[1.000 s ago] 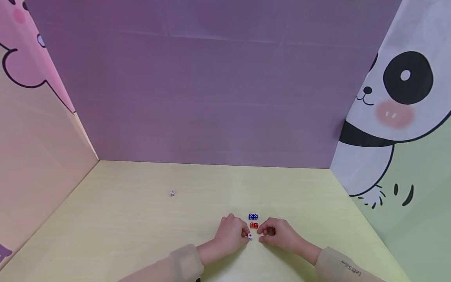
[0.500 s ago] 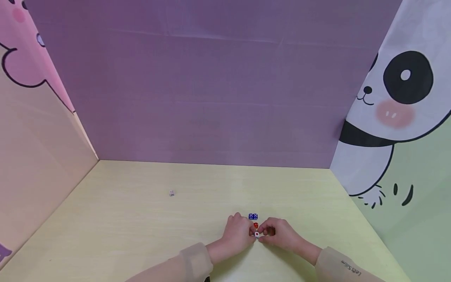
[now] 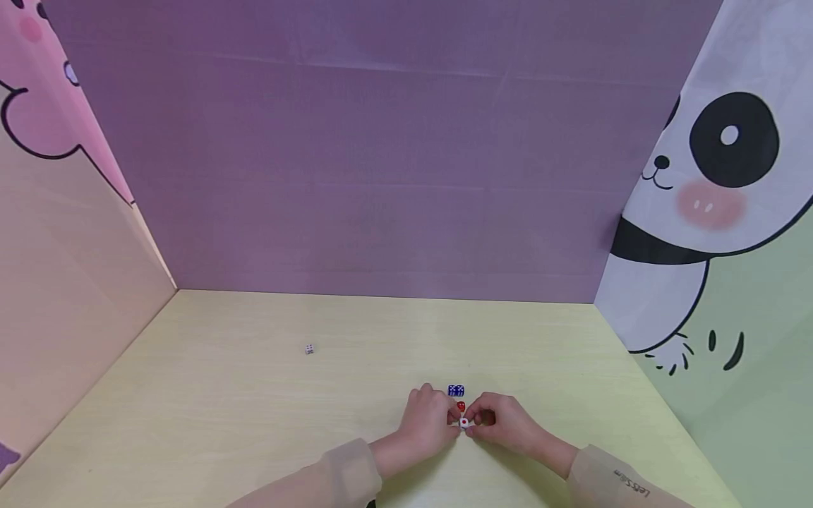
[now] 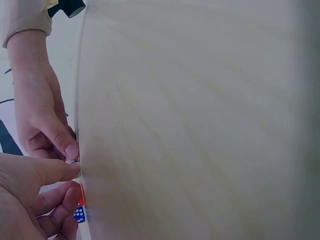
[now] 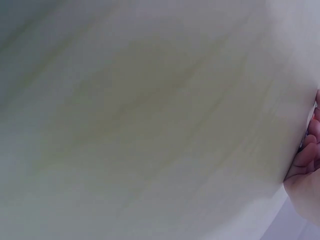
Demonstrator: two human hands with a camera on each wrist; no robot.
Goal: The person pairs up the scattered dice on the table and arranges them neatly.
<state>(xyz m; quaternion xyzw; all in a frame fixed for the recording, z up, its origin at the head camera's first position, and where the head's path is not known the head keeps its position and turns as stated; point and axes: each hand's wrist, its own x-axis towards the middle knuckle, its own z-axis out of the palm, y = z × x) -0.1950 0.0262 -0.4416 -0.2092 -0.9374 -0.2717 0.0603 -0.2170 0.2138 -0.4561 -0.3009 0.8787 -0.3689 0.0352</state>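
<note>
A small white die (image 3: 464,422) with a red pip stands between the two hands. My left hand (image 3: 427,422) pinches it from the left with thumb and fingers. Curled thumb and index finger of my right hand (image 3: 504,423) meet it from the other side. Just behind it shows one red die (image 3: 461,406); a second is covered by the left fingers. Beyond them sits a pair of blue dice (image 3: 456,390), side by side. In the left wrist view, a blue die (image 4: 79,215) peeks past the fingers, while the white die is mostly hidden.
Farther back to the left, another white die (image 3: 309,349) lies alone on the pale wooden table (image 3: 222,395). A purple panel (image 3: 381,176) closes off the back. Side panels with cartoon prints, including a panda (image 3: 711,212), flank the table.
My left hand has slid right with the white die, up to the right fingertips, and now covers one red die. The right hand has stayed nearly in place.
</note>
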